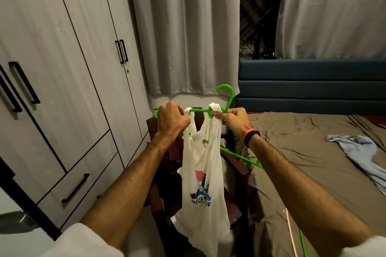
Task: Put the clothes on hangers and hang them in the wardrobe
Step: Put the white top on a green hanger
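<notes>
There is a single view, from a wide-angle camera worn on the person's head, facing forward and tilted down along both forearms. It sits close above the left hand [172, 120] and right hand [234, 120], which meet near the picture's centre. The wardrobe [62, 81] leans in along the left side, the bed [313, 162] fills the lower right, and the curtains [188, 27] close off the far side.

The bright green plastic hanger [226, 98] looks smooth and a bit glossy. The white tank top [203, 173] is thin, soft cotton-looking cloth with a printed graphic. The pale wood-grain wardrobe [62, 64] is matt laminate with matt black metal-looking bar handles [24, 82]. The grey curtains [188, 27] are heavy matt fabric, the brown bedsheet [302, 152] is wrinkly matt cloth, and the dark blue padded headboard [313, 83] looks like smooth upholstery.
</notes>
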